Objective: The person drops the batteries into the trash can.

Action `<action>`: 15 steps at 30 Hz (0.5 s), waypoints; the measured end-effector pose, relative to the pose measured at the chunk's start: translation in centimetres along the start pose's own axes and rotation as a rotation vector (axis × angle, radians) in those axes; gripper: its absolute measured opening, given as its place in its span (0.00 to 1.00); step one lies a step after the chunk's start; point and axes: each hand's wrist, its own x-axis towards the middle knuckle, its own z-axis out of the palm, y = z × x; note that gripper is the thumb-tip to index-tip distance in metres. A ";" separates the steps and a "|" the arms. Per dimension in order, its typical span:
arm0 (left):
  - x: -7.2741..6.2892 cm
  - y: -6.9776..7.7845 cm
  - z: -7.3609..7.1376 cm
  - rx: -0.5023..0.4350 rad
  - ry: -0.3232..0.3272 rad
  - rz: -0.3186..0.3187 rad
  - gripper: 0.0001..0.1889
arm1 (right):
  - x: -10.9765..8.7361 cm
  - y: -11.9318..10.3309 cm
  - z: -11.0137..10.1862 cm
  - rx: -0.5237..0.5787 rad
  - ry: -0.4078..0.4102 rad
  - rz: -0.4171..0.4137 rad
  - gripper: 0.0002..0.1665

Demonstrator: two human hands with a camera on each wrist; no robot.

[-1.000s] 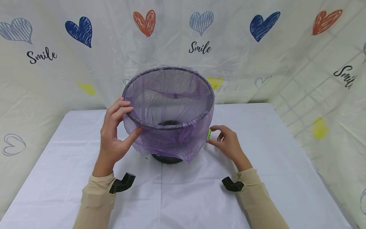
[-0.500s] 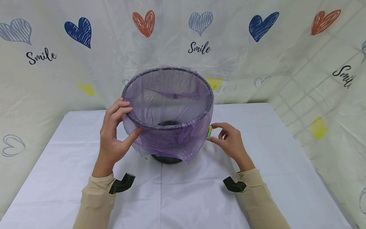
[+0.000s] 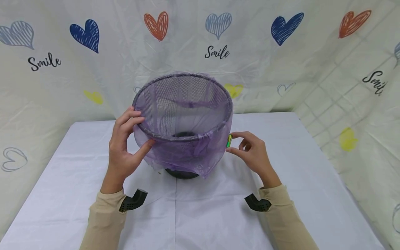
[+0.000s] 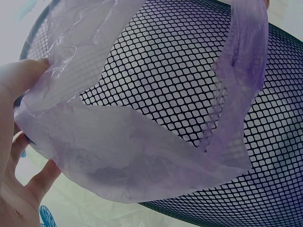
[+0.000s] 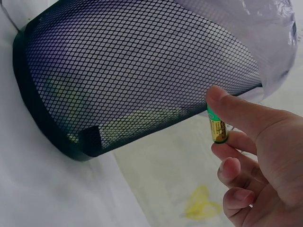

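A black mesh wastebasket (image 5: 128,75) stands mid-table, lined with a thin purple plastic bag (image 3: 184,156) folded over its rim. On the basket's left side, my left hand (image 3: 123,146) grips the lined rim, with fingertips over the edge and the thumb against the front. Beyond the right side, my right hand (image 3: 253,152) pinches a small green-and-gold battery (image 5: 218,127) between thumb and finger, close beside the bag. The remaining fingers are curled in the right wrist view. Loose bag edges hang down outside the mesh in the left wrist view.
A white cloth covers the table (image 3: 62,180). Behind it hangs a pale curtain (image 3: 184,52) printed with hearts and "Smile". A tiny dark speck (image 3: 159,172) lies on the cloth near the basket's base. Black wrist mounts (image 3: 133,200) sit on both sleeves.
My right hand has risen slightly and drifted a little right with the battery still pinched. The left hand and the basket have barely moved.
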 end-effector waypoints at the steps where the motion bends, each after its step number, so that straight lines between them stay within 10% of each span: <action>1: 0.0 0.0 0.0 0.001 0.000 0.000 0.32 | 0.0 -0.7 -0.1 -0.002 0.002 -0.003 0.26; 15: -0.2 -0.4 -0.1 0.011 -0.009 -0.006 0.33 | -0.1 -4.3 -1.5 -0.023 0.046 -0.015 0.25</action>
